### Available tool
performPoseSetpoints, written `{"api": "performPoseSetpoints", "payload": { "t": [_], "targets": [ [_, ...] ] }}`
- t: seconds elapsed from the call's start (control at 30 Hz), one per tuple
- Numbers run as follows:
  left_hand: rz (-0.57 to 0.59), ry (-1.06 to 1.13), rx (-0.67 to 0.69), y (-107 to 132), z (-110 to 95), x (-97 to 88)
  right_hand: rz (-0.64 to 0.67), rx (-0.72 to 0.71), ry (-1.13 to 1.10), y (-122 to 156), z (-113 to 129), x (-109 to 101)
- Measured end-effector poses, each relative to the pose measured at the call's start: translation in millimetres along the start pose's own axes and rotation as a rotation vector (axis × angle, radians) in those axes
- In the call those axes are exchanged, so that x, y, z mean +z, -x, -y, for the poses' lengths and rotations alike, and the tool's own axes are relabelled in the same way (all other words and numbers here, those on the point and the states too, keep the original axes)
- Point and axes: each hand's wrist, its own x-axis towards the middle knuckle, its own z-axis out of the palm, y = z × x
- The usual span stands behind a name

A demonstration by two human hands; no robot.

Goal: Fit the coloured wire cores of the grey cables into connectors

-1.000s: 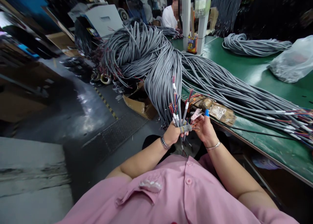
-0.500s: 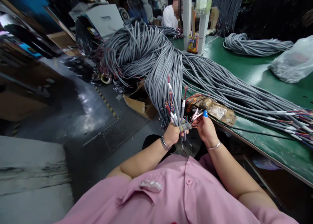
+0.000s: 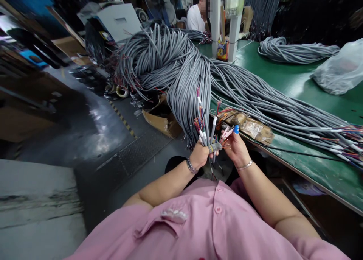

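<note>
My left hand [image 3: 200,154] is closed around several grey cables [image 3: 212,131] whose stripped ends show red, blue and orange wires. On its thumb side a grey wrap with a yellow stripe [image 3: 214,147] covers the thumb or a finger; which one I cannot tell. Fine coloured wires [image 3: 225,142] fan out between the two hands. My right hand [image 3: 237,149], a blue cover on its thumb, pinches a pale pink clip-like tool [image 3: 226,133] beside those wires. The tool's far end is too small to make out.
A big heap of grey cables [image 3: 159,59] drapes over the green table [image 3: 300,84], with more stretching right. A taped cardboard piece [image 3: 252,127] lies at the table edge. An open carton [image 3: 159,120] stands on the floor. A person in white [image 3: 195,18] sits behind.
My right hand has shifted slightly left with the pink tool, closer to the fine wires. My left hand keeps its hold on the cables, nearly still.
</note>
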Motion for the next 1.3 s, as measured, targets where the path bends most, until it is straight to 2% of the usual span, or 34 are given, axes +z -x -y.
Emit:
{"api": "performPoseSetpoints", "payload": {
  "t": [0.27,0.5,0.7,0.93,1.17,1.3],
  "targets": [
    [-0.021,0.007,0.030,10.0,3.7,-6.5,0.031,0.080,-0.009,11.6,7.1,0.4],
    [-0.106,0.026,0.055,10.6,2.9,2.1,0.030,-0.057,0.130,15.4,9.5,3.9],
    [-0.117,0.020,0.048,7.1,2.9,5.4,-0.066,-0.232,0.296,7.6,-1.7,-5.4],
    [-0.112,0.000,0.040,5.6,4.3,5.5,-0.008,0.004,0.034,3.5,0.5,3.2],
    [-0.131,-0.030,0.034,7.0,5.6,6.2,-0.074,0.012,-0.040,-3.5,-2.5,3.1],
    [-0.116,-0.061,0.038,7.2,5.2,5.9,-0.058,-0.010,-0.024,-4.1,-4.6,2.5]
  ]
}}
